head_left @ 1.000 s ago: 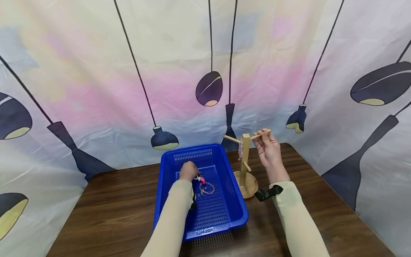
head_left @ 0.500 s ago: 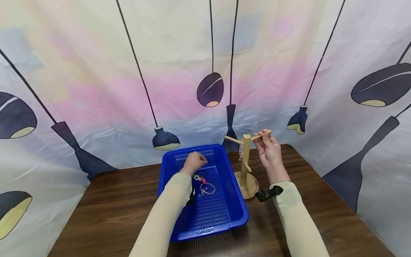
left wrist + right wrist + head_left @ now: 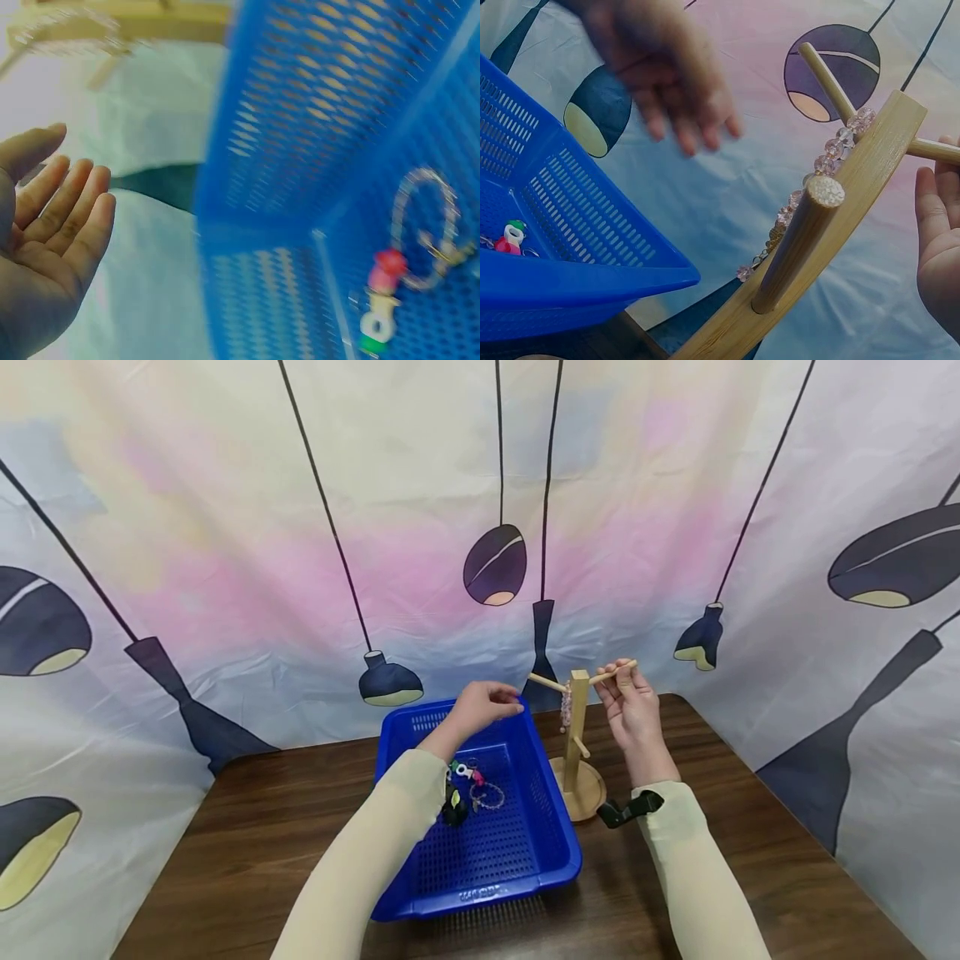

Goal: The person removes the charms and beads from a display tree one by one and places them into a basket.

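Observation:
My left hand [image 3: 483,704] is above the far right corner of the blue basket [image 3: 555,810], its fingers loosely bent. Nothing shows between its fingers in the left wrist view [image 3: 60,232]. To the right, my right hand [image 3: 632,714] pinches one upper peg [image 3: 602,677] of a wooden stand [image 3: 575,727] between thumb and fingers. A pink beaded bracelet [image 3: 829,161] hangs on the stand's opposite upper peg [image 3: 826,82]. Inside the basket lie a clear beaded bracelet [image 3: 450,202] and pink, white and green charm pieces [image 3: 382,281].
Basket and stand stand side by side on a dark wood table [image 3: 247,843]. A lower peg [image 3: 582,747] juts from the stand's post toward the person. Behind the table hangs a cloth backdrop [image 3: 420,527] printed with lamps. A black strap mount [image 3: 632,808] sits on the right wrist.
My left hand has risen out of the basket and moved right, toward the stand, its fingers loosening. The right hand has kept its grip on the peg.

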Available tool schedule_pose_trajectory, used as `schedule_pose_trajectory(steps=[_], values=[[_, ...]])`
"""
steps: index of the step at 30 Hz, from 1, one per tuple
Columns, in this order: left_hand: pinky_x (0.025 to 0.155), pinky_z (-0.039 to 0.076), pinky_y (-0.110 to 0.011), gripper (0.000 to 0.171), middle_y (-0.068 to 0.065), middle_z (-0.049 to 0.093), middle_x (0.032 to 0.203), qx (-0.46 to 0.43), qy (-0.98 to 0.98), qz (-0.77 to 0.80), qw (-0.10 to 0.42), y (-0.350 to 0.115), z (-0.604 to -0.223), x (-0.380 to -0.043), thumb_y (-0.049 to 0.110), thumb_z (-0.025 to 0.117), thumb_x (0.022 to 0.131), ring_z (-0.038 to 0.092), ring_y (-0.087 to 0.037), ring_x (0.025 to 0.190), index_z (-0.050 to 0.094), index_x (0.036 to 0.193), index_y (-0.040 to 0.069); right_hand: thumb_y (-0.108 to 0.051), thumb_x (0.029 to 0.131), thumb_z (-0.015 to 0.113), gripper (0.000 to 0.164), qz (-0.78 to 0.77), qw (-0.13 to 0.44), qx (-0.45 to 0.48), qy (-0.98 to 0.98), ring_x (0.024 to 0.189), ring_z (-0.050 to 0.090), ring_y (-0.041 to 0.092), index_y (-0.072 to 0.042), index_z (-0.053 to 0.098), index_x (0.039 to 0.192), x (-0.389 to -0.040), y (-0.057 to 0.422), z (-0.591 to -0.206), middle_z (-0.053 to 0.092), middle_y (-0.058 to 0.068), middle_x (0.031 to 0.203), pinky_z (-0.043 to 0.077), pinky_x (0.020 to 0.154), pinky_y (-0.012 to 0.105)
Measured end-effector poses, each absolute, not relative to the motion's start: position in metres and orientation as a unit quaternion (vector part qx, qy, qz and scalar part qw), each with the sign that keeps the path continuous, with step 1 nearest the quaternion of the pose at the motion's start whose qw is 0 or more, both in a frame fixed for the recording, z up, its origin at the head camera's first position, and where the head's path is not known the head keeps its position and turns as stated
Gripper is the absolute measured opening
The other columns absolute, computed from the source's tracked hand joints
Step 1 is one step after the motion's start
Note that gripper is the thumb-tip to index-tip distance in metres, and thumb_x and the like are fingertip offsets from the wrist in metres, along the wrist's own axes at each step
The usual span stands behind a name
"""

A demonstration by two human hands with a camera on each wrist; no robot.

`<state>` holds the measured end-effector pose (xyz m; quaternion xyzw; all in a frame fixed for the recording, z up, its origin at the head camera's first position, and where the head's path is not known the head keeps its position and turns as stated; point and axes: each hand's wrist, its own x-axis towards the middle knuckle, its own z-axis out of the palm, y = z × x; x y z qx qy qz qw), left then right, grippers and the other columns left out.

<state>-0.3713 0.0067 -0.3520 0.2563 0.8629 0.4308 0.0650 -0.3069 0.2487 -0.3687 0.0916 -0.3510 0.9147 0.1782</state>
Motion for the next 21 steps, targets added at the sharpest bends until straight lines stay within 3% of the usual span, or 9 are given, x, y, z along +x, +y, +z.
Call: schedule_pose_trajectory(steps=[6,15,21], values=[[0.104,0.055,-0.044,0.042,-0.014,0.072,0.131,0.274,0.831,0.48,0.061,0.01,-0.33,-0.361,0.021,0.072,0.096,0.067,-0.029,0.123,0.066,0.136,0.009,-0.021,0.099,0.058,0.017,0.919,0.174,0.098,-0.34,0.092,0.075,0.01,-0.011,0.072,0.096,-0.306,0.248,-0.368,0.073,0.0,0.093,0.06,0.087,0.022],[0.104,0.055,-0.044,0.043,-0.012,0.074,0.128,0.243,0.821,0.516,0.024,0.018,-0.322,-0.353,0.025,0.073,0.096,0.068,-0.028,0.121,0.068,0.135,0.008,-0.022,0.099,0.057,0.018,0.916,0.177,0.092,-0.347,0.092,0.076,0.009,-0.013,0.072,0.095,-0.306,0.248,-0.367,0.073,-0.002,0.092,0.06,0.087,0.021],[0.102,0.056,-0.044,0.032,-0.012,0.076,0.123,0.23,0.812,0.537,0.009,0.027,-0.32,-0.35,0.024,0.073,0.096,0.07,-0.028,0.118,0.075,0.125,0.01,-0.021,0.1,0.056,0.019,0.918,0.176,0.1,-0.341,0.091,0.076,0.008,-0.012,0.072,0.095,-0.307,0.249,-0.367,0.074,-0.001,0.092,0.06,0.087,0.022]])
